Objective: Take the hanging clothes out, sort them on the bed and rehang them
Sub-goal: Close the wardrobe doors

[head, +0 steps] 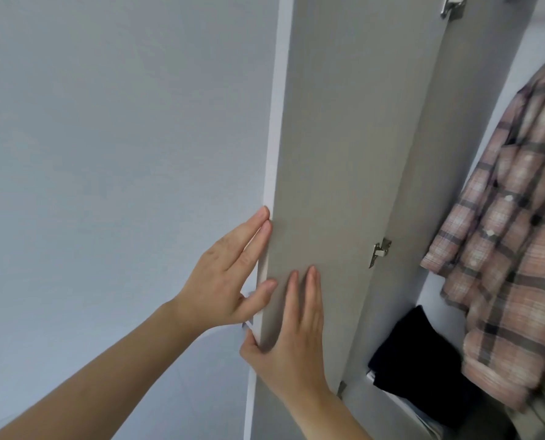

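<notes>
Left hand: the left hand (pixel 229 277) lies on the free edge of the wardrobe door (pixel 344 185), fingers straight along its outer face, thumb on the inner face.
Right hand: the right hand (pixel 291 338) presses flat on the inner face, fingers straight, thumb round the same edge.
Door: swung open; two metal hinges (pixel 379 250) on its far edge.
Clothes: one plaid shirt (pixel 515 249) hangs inside the wardrobe, right of the door.
Below: one dark folded stack (pixel 420 363) just beside the shirt's hem.
Open room: a bare pale wall (pixel 121 154) left of the door.

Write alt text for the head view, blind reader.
Both hands hold the free edge of an open grey wardrobe door: left hand on its edge, right hand flat against its inner face. Inside hang a plaid shirt and folded dark clothes.
</notes>
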